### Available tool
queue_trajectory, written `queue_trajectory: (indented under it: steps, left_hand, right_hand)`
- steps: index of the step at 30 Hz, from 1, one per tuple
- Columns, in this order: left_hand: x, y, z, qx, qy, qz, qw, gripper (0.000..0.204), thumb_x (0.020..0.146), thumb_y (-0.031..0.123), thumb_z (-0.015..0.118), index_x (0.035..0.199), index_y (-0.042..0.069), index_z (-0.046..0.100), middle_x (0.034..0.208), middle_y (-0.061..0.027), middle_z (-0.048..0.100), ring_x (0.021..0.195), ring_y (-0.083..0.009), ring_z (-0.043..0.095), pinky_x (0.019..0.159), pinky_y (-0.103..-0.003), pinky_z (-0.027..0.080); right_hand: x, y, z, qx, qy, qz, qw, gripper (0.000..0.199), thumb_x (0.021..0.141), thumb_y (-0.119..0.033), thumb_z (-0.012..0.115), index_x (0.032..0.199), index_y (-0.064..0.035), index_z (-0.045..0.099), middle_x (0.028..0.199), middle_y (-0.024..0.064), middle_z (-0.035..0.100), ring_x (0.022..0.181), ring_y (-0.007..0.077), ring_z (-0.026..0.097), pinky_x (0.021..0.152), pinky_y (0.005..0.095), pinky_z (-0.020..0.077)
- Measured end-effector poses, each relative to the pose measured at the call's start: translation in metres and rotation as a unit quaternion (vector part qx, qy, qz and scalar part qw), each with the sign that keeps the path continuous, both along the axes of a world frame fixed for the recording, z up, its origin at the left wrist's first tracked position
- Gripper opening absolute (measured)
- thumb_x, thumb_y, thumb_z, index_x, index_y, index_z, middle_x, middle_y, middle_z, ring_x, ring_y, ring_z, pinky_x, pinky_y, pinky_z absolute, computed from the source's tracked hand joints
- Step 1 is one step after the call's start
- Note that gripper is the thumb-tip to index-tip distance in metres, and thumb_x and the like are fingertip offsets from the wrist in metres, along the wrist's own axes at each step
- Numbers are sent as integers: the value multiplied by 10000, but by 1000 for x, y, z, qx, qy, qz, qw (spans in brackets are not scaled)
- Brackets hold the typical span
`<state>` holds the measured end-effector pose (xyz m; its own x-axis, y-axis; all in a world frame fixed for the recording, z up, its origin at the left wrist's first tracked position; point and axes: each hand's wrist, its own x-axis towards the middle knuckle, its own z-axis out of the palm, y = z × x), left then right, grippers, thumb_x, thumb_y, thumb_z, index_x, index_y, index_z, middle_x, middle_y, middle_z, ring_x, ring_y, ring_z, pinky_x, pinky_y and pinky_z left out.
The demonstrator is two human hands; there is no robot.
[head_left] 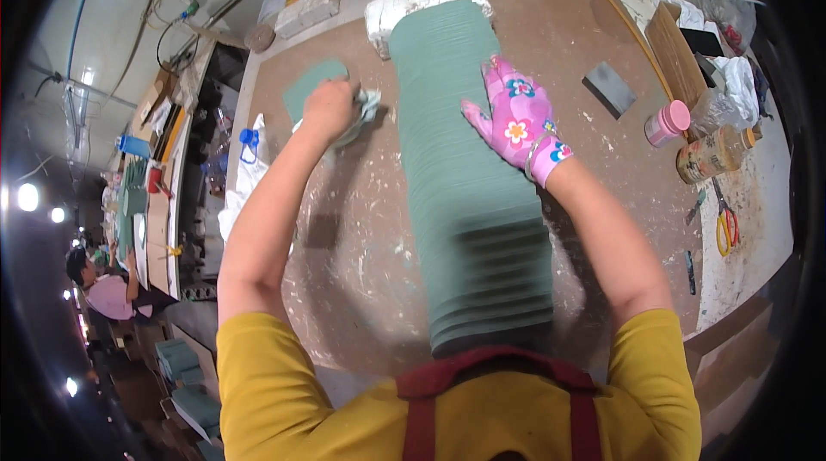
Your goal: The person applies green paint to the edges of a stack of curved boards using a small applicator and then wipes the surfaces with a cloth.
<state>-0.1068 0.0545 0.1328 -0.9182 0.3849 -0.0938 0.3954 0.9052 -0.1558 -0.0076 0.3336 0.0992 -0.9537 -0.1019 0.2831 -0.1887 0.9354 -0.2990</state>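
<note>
A long row of thin green sheets (pixel 452 151), overlapping like fanned cards, runs from near my body to the far side of the table. My right hand (pixel 519 117), in a pink flowered glove, lies on its right edge with thumb and fingers apart. To the left of the row, my left hand (pixel 329 110) is closed on a crumpled pale cloth (pixel 368 104). Just beyond that hand is a loose green piece (pixel 303 86), partly covered by it. The far end of the row leans on a white wrapped block (pixel 379 24).
On the brown tabletop (pixel 361 289), a dark grey block (pixel 609 89) lies to the right. Past it stand a pink-lidded jar (pixel 667 123), a bottle of yellowish liquid (pixel 712 155) and scissors (pixel 727 224). A cardboard box (pixel 675 52) sits far right. Another person (pixel 112 293) works at far left.
</note>
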Motion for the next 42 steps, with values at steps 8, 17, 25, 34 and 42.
queue_trajectory:
  steps: [8, 17, 25, 34, 42]
  left_hand:
    - [10, 87, -34, 355, 158, -130, 912, 236, 820, 137, 613, 1050, 97, 644, 1059, -148, 598, 1014, -353, 567, 853, -454, 477]
    - [-9, 45, -20, 377, 94, -69, 919, 291, 833, 192, 624, 1089, 55, 616, 1036, -197, 626, 964, -396, 595, 830, -450, 477]
    - [9, 36, -54, 477, -73, 55, 874, 396, 854, 245, 636, 1164, 1, 594, 1132, -225, 610, 1084, -379, 575, 935, -414, 449]
    - [-8, 68, -39, 442, 74, 8, 894, 341, 868, 246, 623, 1111, 10, 585, 1149, -234, 596, 1044, -378, 580, 892, -435, 446]
    - [13, -9, -109, 455, -34, 95, 885, 556, 902, 274, 599, 1335, -50, 470, 1301, -266, 542, 1225, -390, 510, 1052, -388, 379]
  right_hand:
    - [0, 2, 0, -17, -27, 17, 999, 687, 932, -479, 485, 1411, 6, 396, 1511, 190, 327, 1334, 329, 412, 1099, 444, 309]
    - [1, -6, 5, -18, -41, 6, 999, 698, 933, -459, 496, 1406, 41, 380, 1519, 202, 305, 1323, 352, 418, 1077, 431, 356]
    - [2, 4, 7, -33, -42, 2, 999, 721, 930, -473, 501, 1415, 43, 365, 1527, 203, 290, 1347, 338, 393, 1078, 435, 353]
    - [1, -9, 4, -68, -41, 15, 997, 712, 924, -459, 517, 1404, 49, 383, 1523, 203, 299, 1370, 326, 363, 1095, 416, 339]
    - [0, -2, -1, -86, -13, 22, 996, 718, 918, -442, 527, 1415, 51, 366, 1523, 215, 289, 1365, 340, 364, 1098, 407, 340]
